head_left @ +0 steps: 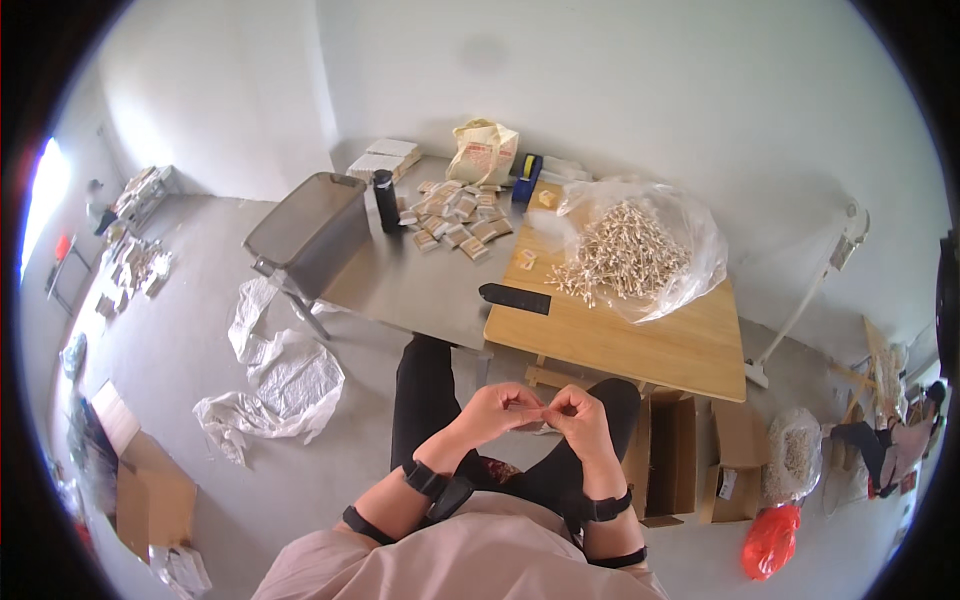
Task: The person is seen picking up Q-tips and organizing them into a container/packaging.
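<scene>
My left hand (502, 408) and my right hand (582, 418) meet above my lap, their fingertips pinched together and touching. Whatever is between the fingers is too small to make out; a bit of something pale (545, 429) shows just under them. Beyond my knees, a wooden board (610, 345) bears a heap of cotton swabs (632, 250) spilling from an open clear plastic bag (705, 255). A black flat strip-like object (515, 298) lies at the board's left edge.
Left of the board, a metal table (420, 290) carries many small packs (460, 215), a black bottle (386, 200), a cloth bag (484, 152) and a grey bin (310, 225). Cardboard boxes (670, 460) stand right of my legs. White sacking (285, 375) lies on the floor. Another person (905, 440) sits far right.
</scene>
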Motion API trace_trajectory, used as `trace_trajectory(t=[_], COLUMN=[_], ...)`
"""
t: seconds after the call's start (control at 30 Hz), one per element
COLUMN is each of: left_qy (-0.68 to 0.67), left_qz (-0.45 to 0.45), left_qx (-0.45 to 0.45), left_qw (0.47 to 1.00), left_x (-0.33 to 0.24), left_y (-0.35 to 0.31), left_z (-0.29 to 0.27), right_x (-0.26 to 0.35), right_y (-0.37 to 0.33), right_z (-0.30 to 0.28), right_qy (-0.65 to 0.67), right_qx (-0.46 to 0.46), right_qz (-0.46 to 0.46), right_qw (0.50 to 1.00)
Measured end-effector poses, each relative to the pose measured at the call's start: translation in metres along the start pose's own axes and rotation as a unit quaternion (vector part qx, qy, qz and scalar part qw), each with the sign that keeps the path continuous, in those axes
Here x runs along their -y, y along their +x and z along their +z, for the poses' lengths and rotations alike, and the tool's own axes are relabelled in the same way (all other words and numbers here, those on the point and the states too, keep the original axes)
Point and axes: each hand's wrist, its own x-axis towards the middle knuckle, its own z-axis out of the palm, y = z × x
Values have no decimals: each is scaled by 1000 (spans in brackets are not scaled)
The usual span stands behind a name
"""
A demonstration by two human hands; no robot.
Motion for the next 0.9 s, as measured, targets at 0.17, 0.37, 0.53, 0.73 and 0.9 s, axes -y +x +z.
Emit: trace_trajectory(t=[0.17, 0.37, 0.53, 0.73, 0.9], left_qy=[153, 201, 147, -54, 177], left_qz=[17, -14, -36, -17, -43], left_qx=[51, 2, 4, 92, 69], left_qw=[987, 980, 988, 994, 981], left_x=[-2, -15, 10, -19, 9], left_y=[2, 5, 18, 24, 27], left_z=[12, -1, -39, -22, -26], right_x=[11, 4, 0, -7, -18], right_y=[1, 9, 21, 45, 58], right_z=[5, 2, 3, 3, 15], right_qy=[-48, -37, -22, 91, 113], right_qx=[30, 45, 58, 76, 110], right_qz=[16, 27, 67, 92, 138], right_qw=[998, 998, 996, 989, 978])
